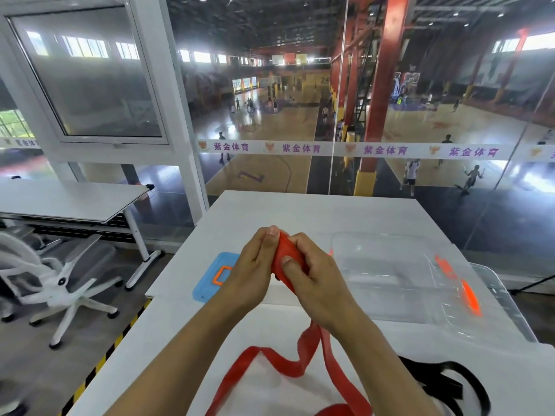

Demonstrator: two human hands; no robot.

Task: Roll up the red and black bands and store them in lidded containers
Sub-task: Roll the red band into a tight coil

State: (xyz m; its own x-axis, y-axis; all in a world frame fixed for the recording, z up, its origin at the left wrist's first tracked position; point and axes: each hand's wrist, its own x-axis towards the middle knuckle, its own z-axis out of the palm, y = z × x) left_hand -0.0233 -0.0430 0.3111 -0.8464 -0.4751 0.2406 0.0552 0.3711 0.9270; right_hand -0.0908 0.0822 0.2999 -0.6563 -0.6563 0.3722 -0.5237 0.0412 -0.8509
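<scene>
Mostly hidden between both hands (282, 265), the red band (289, 255) roll barely shows.

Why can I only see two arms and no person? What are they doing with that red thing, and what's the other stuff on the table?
The camera sits on the person's head and looks down, so you see only their arms. There is just this one picture. The left hand and the right hand both grip a red band and are rolling it up; its loose end trails over the white table. A black band lies unrolled at the lower right. A blue lid with an orange handle lies behind the left hand. A clear container with orange clips sits on the right. Beyond the glass is a sports hall.
</scene>
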